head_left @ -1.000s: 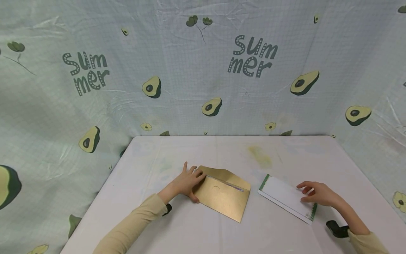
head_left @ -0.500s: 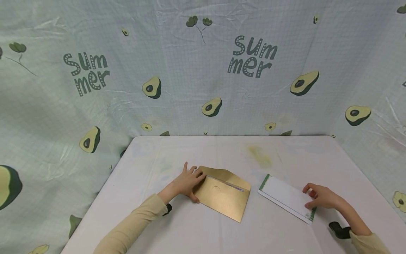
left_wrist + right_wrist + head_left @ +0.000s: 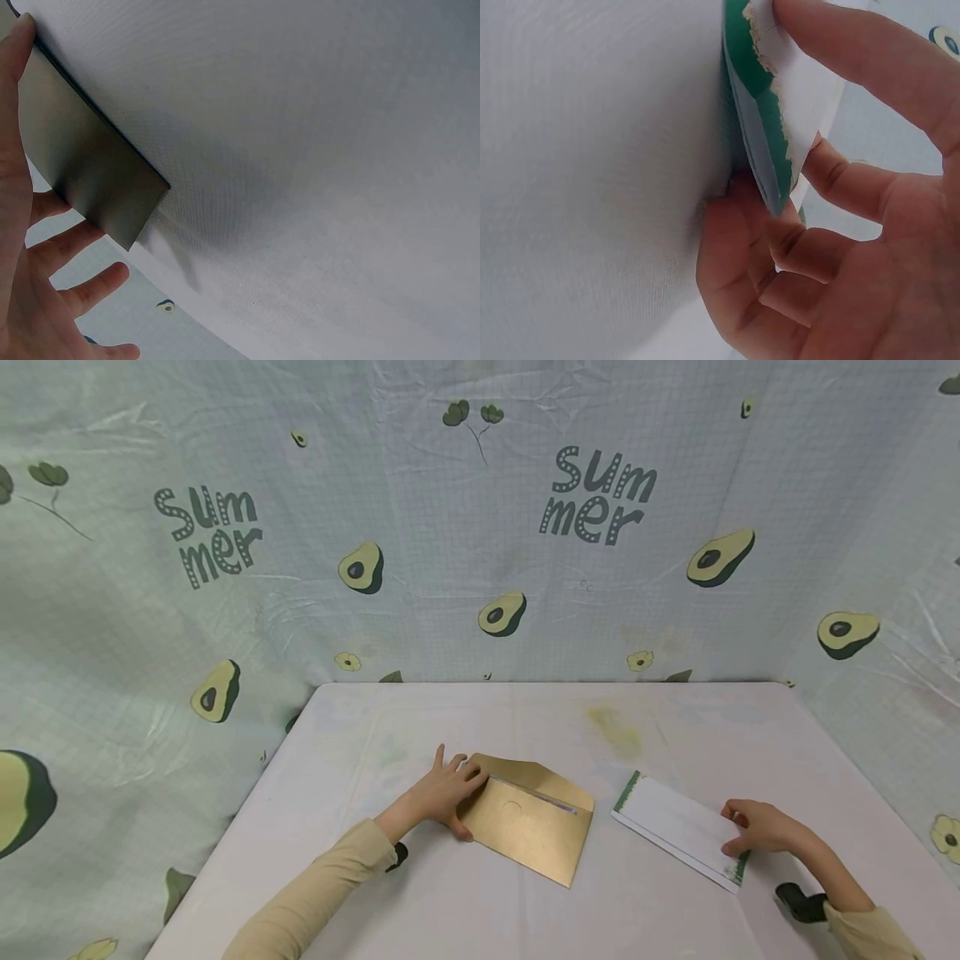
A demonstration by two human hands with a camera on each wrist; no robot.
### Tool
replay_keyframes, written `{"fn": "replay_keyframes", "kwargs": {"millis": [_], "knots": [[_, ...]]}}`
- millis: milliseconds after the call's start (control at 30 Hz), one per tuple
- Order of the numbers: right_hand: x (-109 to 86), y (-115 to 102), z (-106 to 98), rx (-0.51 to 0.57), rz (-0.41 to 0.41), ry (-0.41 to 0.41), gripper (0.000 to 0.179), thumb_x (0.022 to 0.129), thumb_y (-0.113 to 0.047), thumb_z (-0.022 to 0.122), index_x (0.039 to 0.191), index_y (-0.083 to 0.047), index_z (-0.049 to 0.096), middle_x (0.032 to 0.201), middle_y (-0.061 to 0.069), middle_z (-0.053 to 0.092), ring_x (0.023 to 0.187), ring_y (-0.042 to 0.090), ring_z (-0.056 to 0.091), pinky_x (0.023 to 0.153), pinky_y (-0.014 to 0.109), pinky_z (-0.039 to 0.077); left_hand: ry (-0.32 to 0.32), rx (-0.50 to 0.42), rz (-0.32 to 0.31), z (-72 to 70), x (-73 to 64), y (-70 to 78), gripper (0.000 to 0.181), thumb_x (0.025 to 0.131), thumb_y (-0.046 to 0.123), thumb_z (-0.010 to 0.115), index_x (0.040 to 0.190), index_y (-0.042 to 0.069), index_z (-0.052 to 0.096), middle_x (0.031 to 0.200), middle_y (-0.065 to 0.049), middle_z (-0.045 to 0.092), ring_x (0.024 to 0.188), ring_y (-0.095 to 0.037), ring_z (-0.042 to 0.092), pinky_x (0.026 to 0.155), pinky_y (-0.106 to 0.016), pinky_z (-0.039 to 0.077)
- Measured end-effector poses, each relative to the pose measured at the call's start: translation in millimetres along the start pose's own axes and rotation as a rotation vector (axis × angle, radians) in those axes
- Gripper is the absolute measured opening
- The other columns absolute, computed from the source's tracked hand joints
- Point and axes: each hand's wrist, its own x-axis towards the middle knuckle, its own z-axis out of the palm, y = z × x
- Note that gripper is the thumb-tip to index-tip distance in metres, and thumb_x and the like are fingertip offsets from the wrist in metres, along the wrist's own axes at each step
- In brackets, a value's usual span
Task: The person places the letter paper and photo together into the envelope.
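A gold envelope [image 3: 525,835] lies on the table with its flap [image 3: 528,774] folded back. A thin pale purple strip shows along its mouth. My left hand [image 3: 446,792] grips the envelope's left end, thumb at the near edge and spread fingers at the far edge. In the left wrist view, thumb and fingers stand on opposite edges of the envelope [image 3: 97,165]. To the right lies a long white folded card [image 3: 675,827] with green patterned ends. My right hand [image 3: 767,828] holds its right end; in the right wrist view the fingers curl around the card's green edge [image 3: 769,112].
White cloth covers the table [image 3: 480,718], with a yellowish stain [image 3: 617,731] towards the back. A curtain [image 3: 420,510] printed with avocados hangs behind and on both sides. A black strap part [image 3: 801,903] sits below the right wrist.
My right hand has moved slightly right and down over the white card, and its fingers have closed on the card's right end. The left hand and the envelope stay in place.
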Motion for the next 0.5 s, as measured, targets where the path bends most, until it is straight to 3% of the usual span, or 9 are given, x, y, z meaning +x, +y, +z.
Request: {"fn": "replay_keyframes", "kwargs": {"millis": [167, 500], "knots": [[-1.3, -0.1, -1.2, -0.002, 0.017, -0.004, 0.036, 0.068, -0.022, 0.074, 0.089, -0.003, 0.052, 0.089, 0.018, 0.057, 0.077, 0.024, 0.047, 0.062, 0.033, 0.04, 0.009, 0.006, -0.001, -0.7, 0.8, 0.6, 0.1, 0.054, 0.071, 0.065, 0.132, 0.013, 0.043, 0.125, -0.007, 0.044, 0.118, -0.032, 0.04, 0.091, -0.066, 0.028], [-8.0, 5.1, -0.9, 0.098, 0.052, -0.004, 0.046, 0.07, -0.027, 0.073, 0.103, -0.003, 0.051, 0.072, 0.005, 0.049, 0.059, 0.015, 0.044, 0.052, 0.027, 0.037, 0.009, 0.002, 0.002, -0.8, -0.5, 1.0, 0.1, 0.055, 0.072, 0.065, 0.132, 0.013, 0.042, 0.126, -0.007, 0.044, 0.118, -0.032, 0.04, 0.091, -0.066, 0.028]]}}
